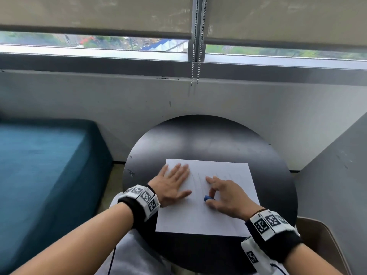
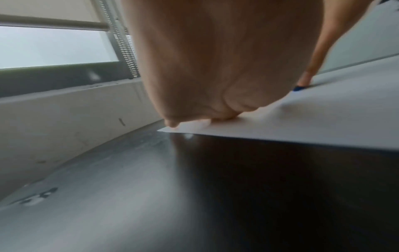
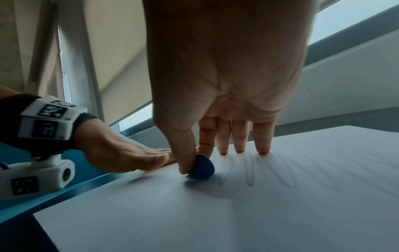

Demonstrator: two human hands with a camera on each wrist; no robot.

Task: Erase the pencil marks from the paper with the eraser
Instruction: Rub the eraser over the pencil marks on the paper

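A white sheet of paper (image 1: 208, 219) lies on a round black table (image 1: 208, 139). Faint looping pencil marks (image 3: 248, 172) run across its middle. My left hand (image 1: 174, 181) lies flat on the sheet's left part, fingers straight, pressing it down. My right hand (image 1: 212, 195) pinches a small blue eraser (image 1: 207, 198) between thumb and index finger. The eraser (image 3: 201, 168) touches the paper just left of the marks. The other right fingertips (image 3: 239, 148) rest on the sheet. In the left wrist view the eraser (image 2: 299, 88) shows beyond my palm (image 2: 215, 68).
A teal cushioned seat (image 1: 43, 165) stands to the left of the table. A grey wall and a window sill (image 1: 178, 76) run behind it, with blind chains (image 1: 195, 56) hanging down. A chair edge (image 1: 325, 241) shows at the lower right.
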